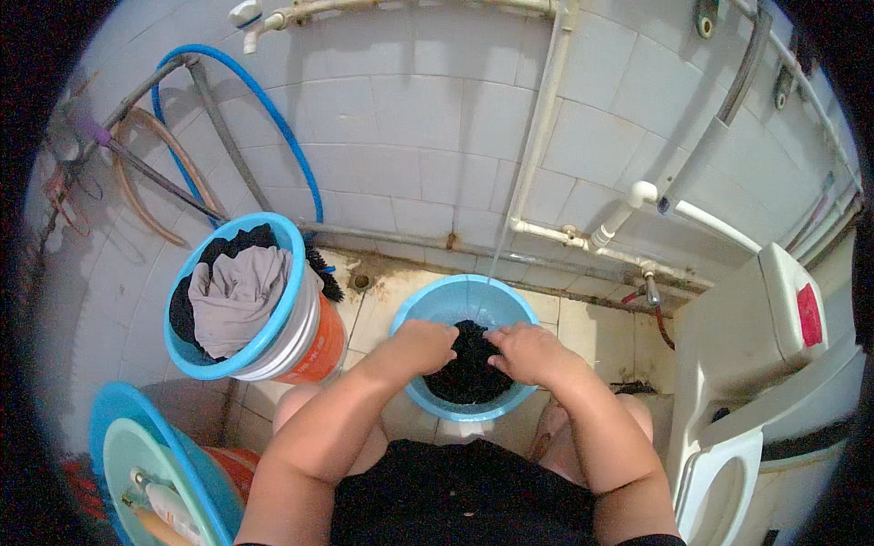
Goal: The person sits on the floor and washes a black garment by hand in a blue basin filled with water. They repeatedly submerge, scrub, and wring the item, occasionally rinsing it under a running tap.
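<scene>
A dark, bunched wet cloth (472, 369) lies in a light blue basin (419, 303) on the floor between my knees. My left hand (426, 348) reaches in over the left rim, its fingers curled on the cloth's left edge. From the other side my right hand (526, 353) has its bent fingers on the cloth's upper right edge. Both hands appear to grip it, though some fingertips are hidden in the dark folds. A thin stream of water (497, 247) falls into the back of the basin.
At left, a blue basin (299, 246) of grey and black clothes sits on an orange-and-white bucket (319, 350). Nested basins (109, 409) holding bottles stand nearer. A toilet (728, 364) is at right. Pipes (537, 136) and a blue hose (273, 109) run along the tiled wall.
</scene>
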### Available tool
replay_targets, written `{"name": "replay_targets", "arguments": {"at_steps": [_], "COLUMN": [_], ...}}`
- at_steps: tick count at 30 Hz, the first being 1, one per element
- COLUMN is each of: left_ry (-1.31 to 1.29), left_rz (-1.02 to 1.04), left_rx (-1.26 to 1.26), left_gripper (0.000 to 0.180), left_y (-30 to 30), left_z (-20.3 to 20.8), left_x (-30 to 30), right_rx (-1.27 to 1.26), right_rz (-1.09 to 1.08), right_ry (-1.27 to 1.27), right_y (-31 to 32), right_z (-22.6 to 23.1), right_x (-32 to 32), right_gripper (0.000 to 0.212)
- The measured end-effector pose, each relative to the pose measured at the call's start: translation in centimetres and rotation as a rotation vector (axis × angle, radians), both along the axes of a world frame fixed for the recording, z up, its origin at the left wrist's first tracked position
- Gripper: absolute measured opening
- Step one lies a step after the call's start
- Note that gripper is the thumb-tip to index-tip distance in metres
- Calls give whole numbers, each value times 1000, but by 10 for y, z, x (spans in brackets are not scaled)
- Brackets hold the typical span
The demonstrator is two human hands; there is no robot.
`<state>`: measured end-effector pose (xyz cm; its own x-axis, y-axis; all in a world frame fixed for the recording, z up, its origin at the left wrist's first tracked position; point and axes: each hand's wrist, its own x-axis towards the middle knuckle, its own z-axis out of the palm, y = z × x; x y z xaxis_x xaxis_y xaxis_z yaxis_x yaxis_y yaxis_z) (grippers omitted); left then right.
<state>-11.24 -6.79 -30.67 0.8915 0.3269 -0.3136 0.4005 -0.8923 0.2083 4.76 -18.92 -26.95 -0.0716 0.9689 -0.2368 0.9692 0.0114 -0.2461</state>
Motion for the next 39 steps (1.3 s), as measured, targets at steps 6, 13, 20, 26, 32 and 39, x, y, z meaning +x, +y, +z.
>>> {"name": "replay_targets", "arguments": {"at_steps": [6, 13, 20, 26, 32, 39], "left_ry": [-71, -104, -124, -110, -25, -48], "left_rz": [-36, -63, -46, -60, -32, 8], "left_rx": [44, 47, 41, 32, 20, -15], "left_gripper": [26, 27, 29, 28, 30, 29], "left_y": [-5, -4, -2, -1, -1, 2], "left_z": [2, -1, -1, -3, 0, 14], "left_x": [-1, -6, -6, -3, -3, -5], "right_rx": [52, 41, -62, -62, 18, 222], "right_rz": [-15, -64, -81, -79, -57, -5], "right_ry": [-21, -24, -22, -16, 2, -21], "right_y": [-7, -19, -20, -18, -18, -13], "right_z": [3, 2, 7, 7, 0, -10], "right_x": [18, 29, 30, 27, 29, 27], "right_gripper": [33, 34, 40, 41, 45, 58]}}
